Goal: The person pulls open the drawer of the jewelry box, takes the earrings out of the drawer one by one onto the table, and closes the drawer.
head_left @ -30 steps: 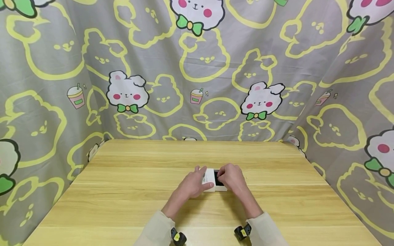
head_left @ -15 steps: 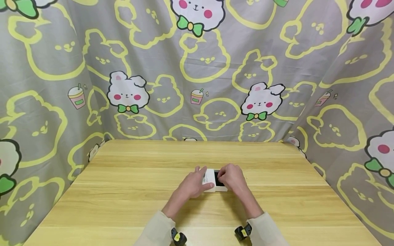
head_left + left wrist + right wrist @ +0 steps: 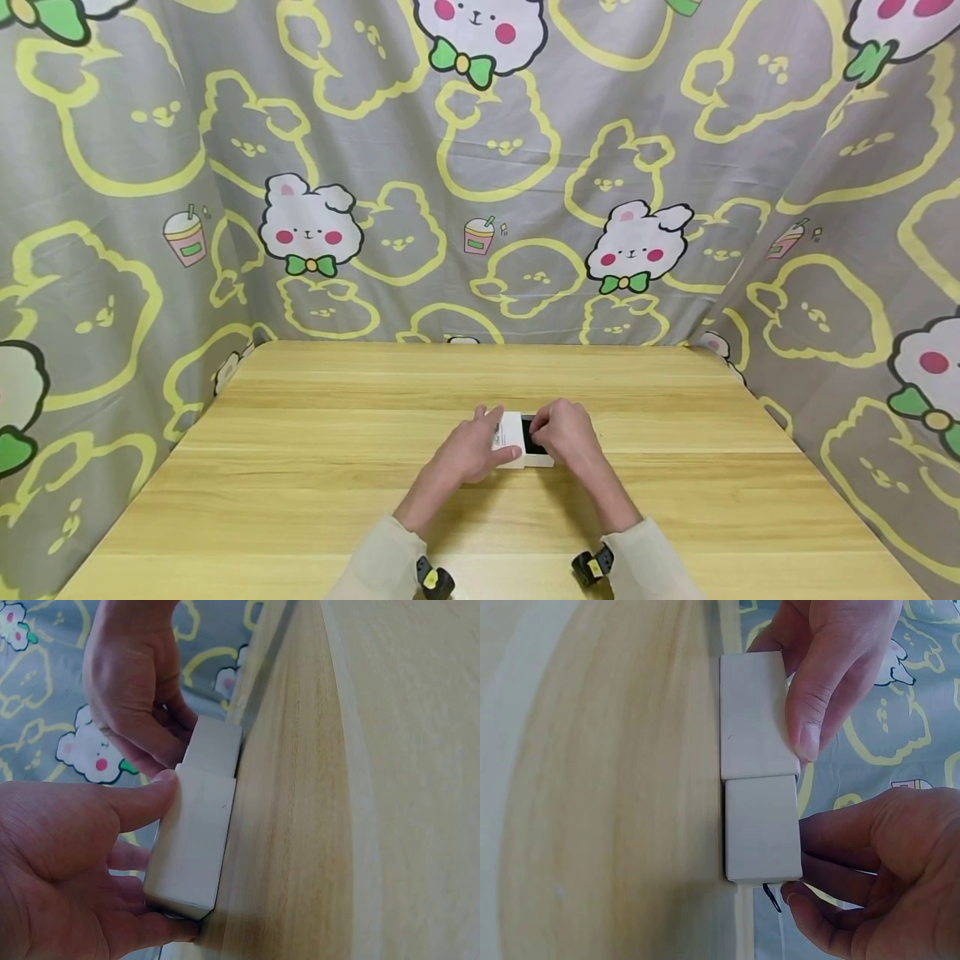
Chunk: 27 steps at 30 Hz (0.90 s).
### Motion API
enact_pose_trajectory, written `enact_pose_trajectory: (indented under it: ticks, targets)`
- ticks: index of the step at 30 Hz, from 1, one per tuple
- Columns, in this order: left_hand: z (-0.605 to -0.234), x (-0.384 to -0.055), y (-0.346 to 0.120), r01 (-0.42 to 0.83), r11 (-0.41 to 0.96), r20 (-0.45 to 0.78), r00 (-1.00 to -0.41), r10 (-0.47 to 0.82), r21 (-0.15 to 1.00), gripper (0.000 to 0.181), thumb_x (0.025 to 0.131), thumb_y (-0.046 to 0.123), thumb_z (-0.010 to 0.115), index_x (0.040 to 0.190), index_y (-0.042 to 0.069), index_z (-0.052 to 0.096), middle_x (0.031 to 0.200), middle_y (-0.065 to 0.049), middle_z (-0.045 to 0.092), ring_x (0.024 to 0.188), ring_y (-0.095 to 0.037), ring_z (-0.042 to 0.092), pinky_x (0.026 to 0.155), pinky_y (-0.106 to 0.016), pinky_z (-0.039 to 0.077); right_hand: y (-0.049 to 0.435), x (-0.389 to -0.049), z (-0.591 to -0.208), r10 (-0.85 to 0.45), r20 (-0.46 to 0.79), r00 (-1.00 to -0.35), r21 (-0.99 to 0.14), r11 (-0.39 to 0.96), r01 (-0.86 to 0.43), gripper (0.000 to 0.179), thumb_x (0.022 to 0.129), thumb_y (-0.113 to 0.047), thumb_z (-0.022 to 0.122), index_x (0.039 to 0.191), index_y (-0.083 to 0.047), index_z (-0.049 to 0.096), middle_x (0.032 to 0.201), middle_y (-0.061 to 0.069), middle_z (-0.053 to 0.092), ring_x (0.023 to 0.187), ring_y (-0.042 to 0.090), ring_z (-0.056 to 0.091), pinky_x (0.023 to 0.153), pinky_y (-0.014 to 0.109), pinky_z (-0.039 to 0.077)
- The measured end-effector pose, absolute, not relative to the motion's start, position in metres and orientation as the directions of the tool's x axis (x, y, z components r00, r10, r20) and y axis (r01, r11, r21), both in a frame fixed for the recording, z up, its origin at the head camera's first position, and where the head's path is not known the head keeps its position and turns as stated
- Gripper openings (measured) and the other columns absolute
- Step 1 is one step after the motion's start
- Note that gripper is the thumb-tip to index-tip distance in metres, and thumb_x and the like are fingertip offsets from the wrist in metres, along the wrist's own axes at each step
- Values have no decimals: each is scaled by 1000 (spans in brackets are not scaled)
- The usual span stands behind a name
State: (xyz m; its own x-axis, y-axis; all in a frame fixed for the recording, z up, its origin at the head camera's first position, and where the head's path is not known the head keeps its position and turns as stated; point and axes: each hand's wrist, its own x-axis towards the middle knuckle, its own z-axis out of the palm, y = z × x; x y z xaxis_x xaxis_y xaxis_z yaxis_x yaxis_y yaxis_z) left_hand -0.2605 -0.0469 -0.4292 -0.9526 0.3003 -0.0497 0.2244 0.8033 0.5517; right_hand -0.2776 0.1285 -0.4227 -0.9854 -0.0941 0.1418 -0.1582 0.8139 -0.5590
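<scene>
A small white drawer box (image 3: 512, 430) stands on the table, its drawer (image 3: 539, 459) partly drawn out to the right, showing a black inside. My left hand (image 3: 472, 447) grips the outer sleeve (image 3: 191, 836), thumb on the near side and fingers round the far side and left end. At the drawer, my right hand (image 3: 566, 431) has its fingers bent and its fingertips at the black inside. Whatever lies between those fingertips is hidden. In the right wrist view, a thin black ribbon (image 3: 772, 897) sticks out at the drawer's end, close to my right fingers.
The wooden table (image 3: 337, 500) spreads out around the box. A grey curtain (image 3: 480, 275) with yellow and white rabbit prints hangs behind the table and along both sides. Each wrist wears a small black camera (image 3: 436, 578).
</scene>
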Motion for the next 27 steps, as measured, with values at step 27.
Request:
enact_pose_trajectory:
  ticks: [27]
  targets:
    - [-428, -260, -47, 240, 811, -35, -952, 304, 534, 77, 94, 41, 72, 154, 4, 41, 156, -29, 39, 108, -37, 59, 88, -48, 51, 132, -277, -419, -102, 137, -985, -589, 792, -164, 16, 71, 5, 72, 66, -10, 75, 67, -1, 70, 66, 15, 57, 58, 27, 47]
